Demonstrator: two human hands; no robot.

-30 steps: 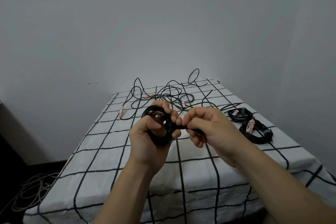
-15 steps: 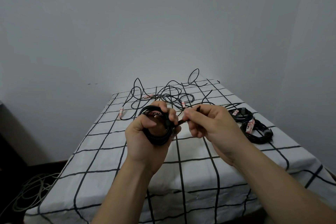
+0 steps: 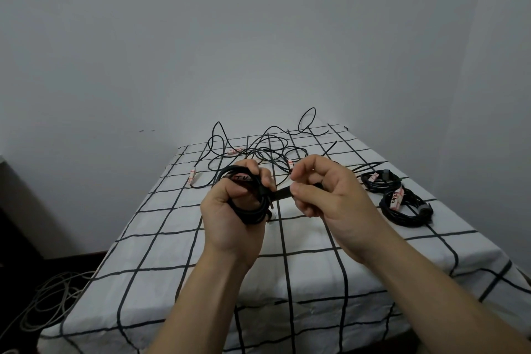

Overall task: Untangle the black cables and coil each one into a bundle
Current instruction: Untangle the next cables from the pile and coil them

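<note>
My left hand [image 3: 232,210] grips a coiled black cable [image 3: 253,211] above the middle of the table, fingers curled round the loops. My right hand [image 3: 327,195] pinches a flat black strap [image 3: 283,195] that runs from the coil to its thumb and forefinger. A tangle of loose black cables [image 3: 267,149] with small white-and-red tags lies at the far end of the table. Two coiled black bundles [image 3: 402,204] with white tags rest at the right side.
The table [image 3: 316,261] wears a white cloth with a black grid and stands against a grey wall. Its right edge runs close to the wall. A heap of pale cable [image 3: 48,302] lies on the dark floor at the left.
My right hand has turned and lifted a little, and now draws the strap out flat from the coil. The coil in my left hand has tilted slightly. The cables on the table have not moved.
</note>
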